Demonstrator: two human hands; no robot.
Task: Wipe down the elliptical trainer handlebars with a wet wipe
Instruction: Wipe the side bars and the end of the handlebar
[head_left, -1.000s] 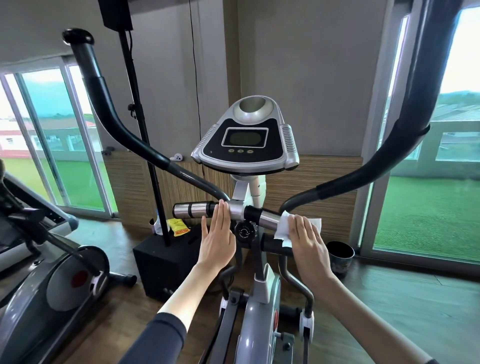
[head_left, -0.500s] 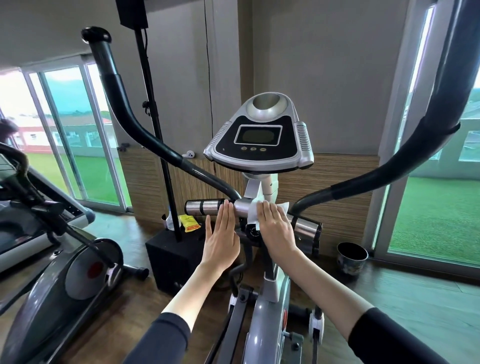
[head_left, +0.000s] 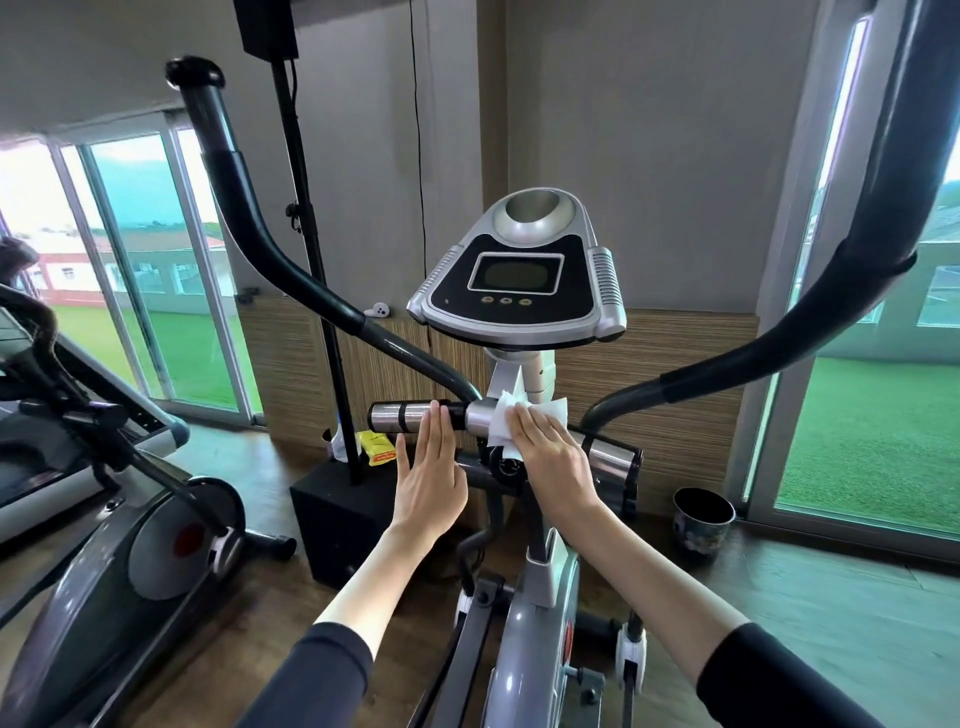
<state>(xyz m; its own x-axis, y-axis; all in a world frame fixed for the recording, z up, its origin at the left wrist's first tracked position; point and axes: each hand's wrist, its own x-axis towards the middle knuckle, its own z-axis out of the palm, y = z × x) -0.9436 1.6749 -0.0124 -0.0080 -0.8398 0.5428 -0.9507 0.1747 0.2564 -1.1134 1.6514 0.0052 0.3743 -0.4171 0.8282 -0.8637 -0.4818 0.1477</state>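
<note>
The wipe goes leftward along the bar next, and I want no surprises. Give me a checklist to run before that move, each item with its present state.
1. Wet wipe on the fixed handlebar: ok, it drapes over the bar's middle.
2. Right hand controls the wipe: ok, its flat fingers press the wipe to the bar.
3. Path to the left is free: not ok, the left hand rests straight fingers on the left silver sleeve.
4. Wipe is wet enough: cannot tell.
5. Black swing arms are away from both hands: ok, they curve off above and to the sides.
</note>
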